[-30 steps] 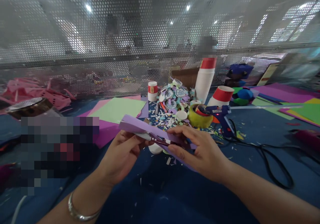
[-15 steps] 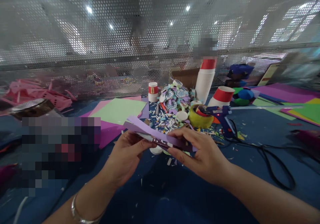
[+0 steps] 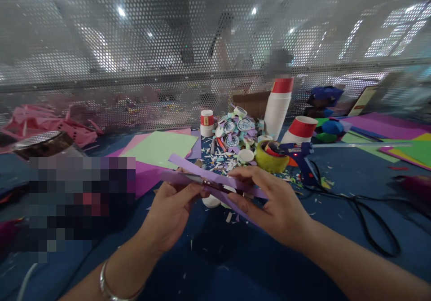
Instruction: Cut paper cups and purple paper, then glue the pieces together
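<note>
Purple paper strips (image 3: 205, 172) cross each other between my two hands above the table. My left hand (image 3: 175, 209) pinches the left part of the purple paper between thumb and fingers. A cutting tool with a metal blade and dark red handle (image 3: 215, 185) lies along the strips; its blade reaches over my left thumb. My right hand (image 3: 274, 202) has thumb and fingers closed round the handle and the right ends of the strips. Behind the hands rise a heap of decorated paper pieces (image 3: 234, 130) and scattered paper scraps (image 3: 218, 158).
A blue glue gun (image 3: 303, 157) with a black cable (image 3: 363, 215) rests by yellow tape (image 3: 269, 157) on the right. Stacked paper cups (image 3: 278, 110) stand behind. Coloured sheets (image 3: 158, 148) lie at the left, near a lidded jar (image 3: 47, 144). A perforated metal screen (image 3: 134, 58) spans the back.
The purple paper has split into separate crossing strips, one now hanging down toward my right palm. The blade and both hands have shifted slightly.
</note>
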`<state>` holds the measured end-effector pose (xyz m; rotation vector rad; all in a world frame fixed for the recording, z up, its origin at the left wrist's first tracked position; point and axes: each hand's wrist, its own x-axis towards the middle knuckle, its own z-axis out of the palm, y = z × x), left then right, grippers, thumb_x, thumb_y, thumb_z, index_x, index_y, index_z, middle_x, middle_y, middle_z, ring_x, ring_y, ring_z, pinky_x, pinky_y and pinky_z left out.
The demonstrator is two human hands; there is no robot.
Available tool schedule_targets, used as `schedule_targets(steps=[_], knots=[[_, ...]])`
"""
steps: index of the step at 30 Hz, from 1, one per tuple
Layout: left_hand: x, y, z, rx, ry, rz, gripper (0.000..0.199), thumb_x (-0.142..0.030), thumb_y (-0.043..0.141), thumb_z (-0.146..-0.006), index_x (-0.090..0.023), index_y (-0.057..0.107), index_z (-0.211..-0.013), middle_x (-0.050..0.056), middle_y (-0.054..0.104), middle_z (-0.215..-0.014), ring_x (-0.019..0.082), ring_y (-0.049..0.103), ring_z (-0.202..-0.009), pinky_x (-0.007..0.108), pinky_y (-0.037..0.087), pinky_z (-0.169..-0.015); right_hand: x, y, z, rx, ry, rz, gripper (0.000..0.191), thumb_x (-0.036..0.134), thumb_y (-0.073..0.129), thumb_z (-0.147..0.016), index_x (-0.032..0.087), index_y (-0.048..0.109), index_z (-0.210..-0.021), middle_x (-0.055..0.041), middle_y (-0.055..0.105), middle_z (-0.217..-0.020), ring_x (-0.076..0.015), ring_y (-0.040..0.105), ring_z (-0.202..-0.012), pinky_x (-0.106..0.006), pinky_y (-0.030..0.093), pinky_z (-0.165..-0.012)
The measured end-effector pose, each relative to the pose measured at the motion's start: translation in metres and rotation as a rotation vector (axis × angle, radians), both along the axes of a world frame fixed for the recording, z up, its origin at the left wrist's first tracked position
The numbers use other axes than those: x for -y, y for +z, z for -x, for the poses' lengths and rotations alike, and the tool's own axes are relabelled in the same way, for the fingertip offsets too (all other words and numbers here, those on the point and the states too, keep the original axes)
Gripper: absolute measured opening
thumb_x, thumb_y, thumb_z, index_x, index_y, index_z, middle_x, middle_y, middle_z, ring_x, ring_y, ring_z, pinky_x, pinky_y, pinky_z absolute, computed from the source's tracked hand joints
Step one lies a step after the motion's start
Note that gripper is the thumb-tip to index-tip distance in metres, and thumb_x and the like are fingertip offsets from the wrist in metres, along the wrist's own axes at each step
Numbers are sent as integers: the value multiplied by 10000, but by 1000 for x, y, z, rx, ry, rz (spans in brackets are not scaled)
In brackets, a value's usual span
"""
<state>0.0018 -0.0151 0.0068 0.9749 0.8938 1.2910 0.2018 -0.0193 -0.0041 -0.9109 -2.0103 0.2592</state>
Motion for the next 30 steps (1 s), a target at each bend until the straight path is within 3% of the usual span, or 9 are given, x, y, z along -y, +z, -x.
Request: schedule_targets(steps=[5, 11, 16, 30], knots=[[3, 5, -2, 4, -12, 2, 79, -204, 797, -690, -157, 783, -752, 39, 741, -762, 131, 626, -724, 216, 514, -707, 1, 3, 1, -10, 51, -131, 124, 159, 605, -890, 211, 604, -1002, -82, 649, -1007, -219, 605, -987, -397, 505, -837], [3, 7, -3, 26, -49, -84, 115, -195, 802, -704, -199, 783, -817, 16, 759, -854, 154, 659, -880, 230, 520, -839, 1, 3, 1, 11, 41, -67, 42, 160, 597, -883, 192, 579, -903, -97, 614, -1036, -233, 585, -1011, -439, 478, -884], [1, 10, -3, 93, 2, -93, 76, -169, 815, -686, -209, 766, -728, -19, 738, -727, 121, 663, -740, 209, 539, -745, 2, 4, 1, 41, 52, -43, 50, 161, 570, -894, 204, 546, -882, -94, 608, -1024, -242, 567, -1031, -445, 472, -889], [-8, 13, 14, 152, 135, -79, 88, -123, 774, -708, -204, 743, -722, -24, 752, -812, 120, 677, -784, 190, 561, -711, 2, 1, -3, 49, 82, 65, 58, 170, 561, -901, 218, 533, -886, -92, 564, -1033, -250, 510, -1162, -373, 478, -871]])
